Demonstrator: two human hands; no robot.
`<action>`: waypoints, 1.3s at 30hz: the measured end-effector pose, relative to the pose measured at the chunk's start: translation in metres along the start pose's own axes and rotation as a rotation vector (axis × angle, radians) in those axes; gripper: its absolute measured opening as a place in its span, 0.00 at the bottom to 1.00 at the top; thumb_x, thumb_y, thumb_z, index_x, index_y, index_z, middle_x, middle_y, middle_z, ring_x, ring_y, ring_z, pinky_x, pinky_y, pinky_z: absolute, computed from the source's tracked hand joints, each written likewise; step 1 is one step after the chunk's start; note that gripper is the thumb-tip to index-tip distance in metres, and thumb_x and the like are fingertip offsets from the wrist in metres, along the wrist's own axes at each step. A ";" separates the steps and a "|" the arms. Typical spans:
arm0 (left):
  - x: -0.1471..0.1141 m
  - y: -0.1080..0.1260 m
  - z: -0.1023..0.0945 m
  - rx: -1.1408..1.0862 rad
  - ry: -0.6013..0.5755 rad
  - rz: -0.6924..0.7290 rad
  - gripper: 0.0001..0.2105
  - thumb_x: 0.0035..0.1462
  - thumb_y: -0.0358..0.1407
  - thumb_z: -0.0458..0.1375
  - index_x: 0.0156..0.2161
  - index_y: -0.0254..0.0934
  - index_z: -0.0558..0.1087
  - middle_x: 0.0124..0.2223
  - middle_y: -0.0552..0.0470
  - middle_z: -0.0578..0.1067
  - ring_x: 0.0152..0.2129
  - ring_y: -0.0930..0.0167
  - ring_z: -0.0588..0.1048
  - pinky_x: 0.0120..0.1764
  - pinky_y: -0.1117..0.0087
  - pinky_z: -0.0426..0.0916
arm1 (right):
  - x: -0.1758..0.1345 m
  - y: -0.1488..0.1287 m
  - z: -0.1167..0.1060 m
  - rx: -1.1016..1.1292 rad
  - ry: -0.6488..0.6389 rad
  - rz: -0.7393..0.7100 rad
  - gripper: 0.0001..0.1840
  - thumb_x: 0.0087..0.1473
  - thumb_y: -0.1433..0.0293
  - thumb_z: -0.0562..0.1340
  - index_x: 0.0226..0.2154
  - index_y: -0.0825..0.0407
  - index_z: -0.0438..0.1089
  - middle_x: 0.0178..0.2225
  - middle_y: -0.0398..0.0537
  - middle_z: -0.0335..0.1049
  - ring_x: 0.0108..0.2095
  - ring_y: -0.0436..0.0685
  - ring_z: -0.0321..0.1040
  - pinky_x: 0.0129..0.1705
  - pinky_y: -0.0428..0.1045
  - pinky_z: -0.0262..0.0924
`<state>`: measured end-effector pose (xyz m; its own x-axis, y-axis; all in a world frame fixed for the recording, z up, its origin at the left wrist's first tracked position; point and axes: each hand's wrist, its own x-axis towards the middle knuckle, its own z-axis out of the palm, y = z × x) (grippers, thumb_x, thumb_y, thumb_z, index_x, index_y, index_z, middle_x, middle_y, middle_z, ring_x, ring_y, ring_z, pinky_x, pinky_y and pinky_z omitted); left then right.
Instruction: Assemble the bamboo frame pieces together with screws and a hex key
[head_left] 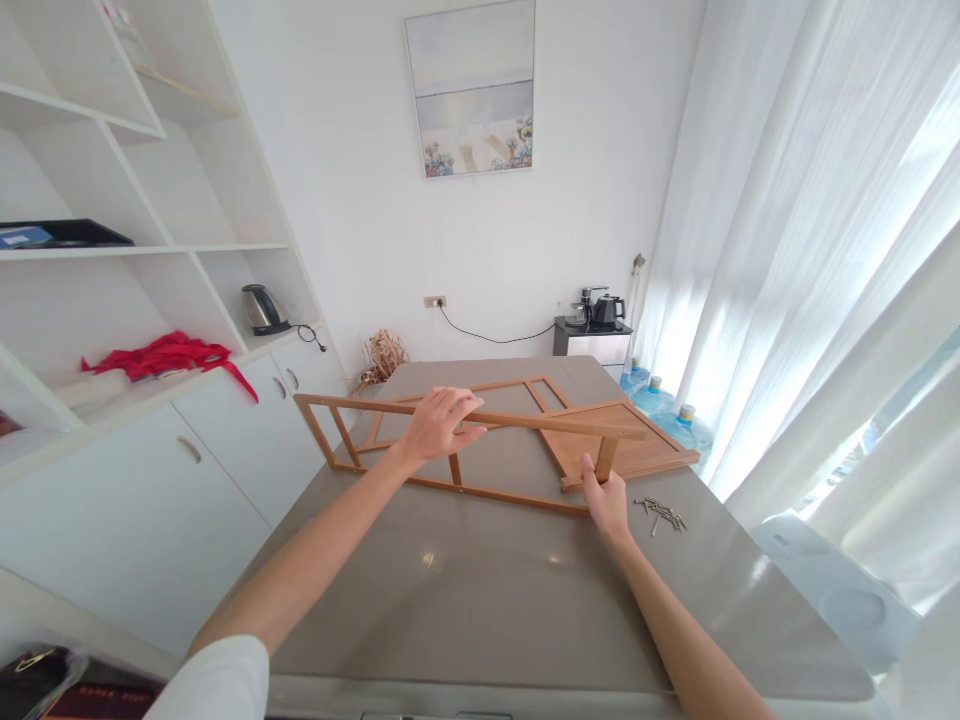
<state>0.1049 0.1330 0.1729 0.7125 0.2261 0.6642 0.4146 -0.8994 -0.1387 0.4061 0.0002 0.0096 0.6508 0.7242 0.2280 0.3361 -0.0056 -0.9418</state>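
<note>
A ladder-like wooden frame [360, 404] stands on its long edge across the grey table. My left hand [441, 425] rests over its top rail near the middle, fingers stretched out and thumb apart. At the right end, my right hand [606, 497] is wrapped round the frame's short end bar. Behind it a second wooden frame [510, 384] lies flat, partly hidden by the first. A wooden panel [626, 440] lies at the right, its near left part behind the upright frame. Several metal screws [661, 514] lie in a loose pile to the right of my right hand.
The grey table [465, 600] has rounded corners. Left of it stands a white shelf cabinet with an electric kettle [262, 310] and red cloth [161, 355]. A coffee maker [598, 307] sits on a small stand behind. Blue water bottles [679, 425] stand by the curtain.
</note>
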 end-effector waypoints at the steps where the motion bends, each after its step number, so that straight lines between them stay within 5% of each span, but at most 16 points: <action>1: -0.005 0.019 0.004 -0.018 0.061 -0.045 0.16 0.67 0.42 0.59 0.55 0.37 0.72 0.55 0.44 0.74 0.47 0.63 0.76 0.49 0.55 0.74 | -0.001 -0.001 0.000 0.003 0.008 -0.008 0.21 0.65 0.54 0.62 0.34 0.56 0.72 0.30 0.40 0.71 0.30 0.51 0.71 0.35 0.49 0.69; 6: -0.029 0.115 0.039 -0.161 0.170 -0.132 0.10 0.69 0.40 0.57 0.49 0.38 0.74 0.47 0.47 0.77 0.36 0.71 0.77 0.39 0.66 0.76 | -0.006 -0.005 -0.002 0.027 0.030 -0.062 0.23 0.65 0.52 0.61 0.30 0.55 0.70 0.27 0.38 0.68 0.28 0.50 0.68 0.33 0.48 0.66; 9: -0.020 0.139 0.047 -0.211 0.218 -0.150 0.09 0.69 0.40 0.57 0.46 0.37 0.74 0.43 0.49 0.77 0.31 0.74 0.75 0.34 0.70 0.75 | -0.008 -0.007 -0.004 0.032 0.041 -0.096 0.25 0.64 0.51 0.61 0.27 0.54 0.67 0.24 0.37 0.64 0.25 0.49 0.65 0.30 0.47 0.62; 13: 0.019 0.132 0.029 -0.224 0.268 -0.148 0.10 0.69 0.40 0.56 0.38 0.37 0.73 0.34 0.53 0.76 0.26 0.75 0.73 0.32 0.71 0.72 | -0.009 -0.007 -0.005 0.037 0.069 -0.129 0.28 0.63 0.48 0.60 0.23 0.52 0.63 0.20 0.35 0.58 0.22 0.48 0.59 0.28 0.46 0.56; 18: 0.054 0.109 0.008 -0.161 0.235 -0.163 0.06 0.66 0.41 0.59 0.41 0.41 0.74 0.39 0.49 0.80 0.39 0.63 0.76 0.47 0.56 0.68 | -0.009 -0.012 -0.008 0.054 0.079 -0.170 0.29 0.61 0.45 0.59 0.23 0.51 0.66 0.20 0.42 0.64 0.24 0.53 0.61 0.28 0.48 0.54; 22: 0.053 0.092 0.018 -0.119 0.127 -0.139 0.12 0.66 0.45 0.59 0.34 0.42 0.75 0.29 0.53 0.78 0.27 0.67 0.74 0.37 0.62 0.65 | -0.017 -0.017 -0.017 0.073 0.062 -0.249 0.29 0.56 0.43 0.61 0.41 0.52 0.74 0.32 0.48 0.75 0.32 0.59 0.70 0.36 0.52 0.65; 25: 0.050 0.083 0.028 -0.095 0.103 -0.153 0.18 0.66 0.48 0.57 0.28 0.41 0.73 0.23 0.54 0.75 0.21 0.69 0.70 0.30 0.65 0.60 | -0.015 -0.013 -0.036 0.065 0.193 -0.255 0.37 0.57 0.39 0.55 0.52 0.52 0.69 0.43 0.53 0.75 0.41 0.62 0.72 0.45 0.56 0.67; 28: 0.049 0.080 0.032 -0.087 0.094 -0.162 0.20 0.65 0.51 0.57 0.26 0.40 0.72 0.22 0.54 0.73 0.20 0.69 0.69 0.28 0.66 0.58 | 0.014 -0.006 -0.076 0.001 0.414 -0.135 0.31 0.68 0.47 0.46 0.54 0.52 0.66 0.46 0.54 0.72 0.46 0.61 0.70 0.51 0.59 0.66; 30: 0.049 0.079 0.032 -0.090 0.085 -0.158 0.20 0.64 0.52 0.58 0.27 0.41 0.72 0.21 0.54 0.72 0.20 0.69 0.68 0.28 0.67 0.57 | 0.050 -0.002 -0.110 -0.065 0.465 -0.021 0.23 0.67 0.53 0.57 0.53 0.53 0.68 0.49 0.52 0.71 0.47 0.59 0.71 0.51 0.60 0.67; 34: 0.048 0.078 0.033 -0.086 0.080 -0.161 0.21 0.64 0.53 0.58 0.25 0.41 0.71 0.20 0.55 0.70 0.19 0.69 0.67 0.27 0.67 0.56 | 0.120 0.013 -0.161 -0.150 0.415 0.253 0.20 0.65 0.61 0.63 0.55 0.52 0.68 0.54 0.53 0.70 0.50 0.60 0.71 0.51 0.60 0.70; 39: 0.048 0.076 0.034 -0.088 0.075 -0.155 0.21 0.64 0.53 0.57 0.26 0.41 0.71 0.20 0.55 0.70 0.19 0.69 0.67 0.26 0.67 0.56 | 0.148 0.048 -0.170 -0.122 0.278 0.462 0.21 0.65 0.61 0.64 0.55 0.53 0.68 0.55 0.52 0.69 0.50 0.60 0.72 0.50 0.60 0.70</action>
<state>0.1895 0.0882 0.1694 0.5983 0.3387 0.7262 0.4629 -0.8858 0.0317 0.6344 -0.0100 0.0406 0.8992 0.4178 -0.1299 0.0387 -0.3716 -0.9276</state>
